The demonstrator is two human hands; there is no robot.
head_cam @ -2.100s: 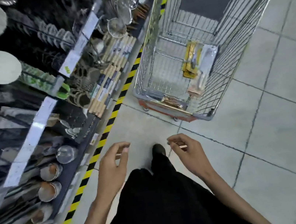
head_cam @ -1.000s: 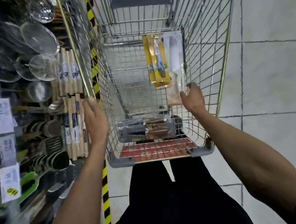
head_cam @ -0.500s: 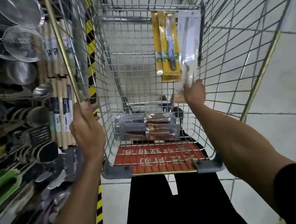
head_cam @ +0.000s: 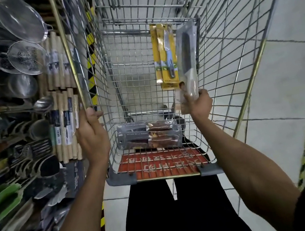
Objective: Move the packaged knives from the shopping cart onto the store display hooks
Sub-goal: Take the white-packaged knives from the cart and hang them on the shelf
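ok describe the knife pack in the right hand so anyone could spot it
Look inside the wire shopping cart, by its right wall. The right hand grips the near end of a clear knife pack there. Unlike the yellow packs left of it, it is see-through with a dark blade.

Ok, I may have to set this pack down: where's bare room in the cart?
The wire floor left of the yellow knife packs is bare, up to the cart's left wall. Crowded: the near end, with stacked clear packs.
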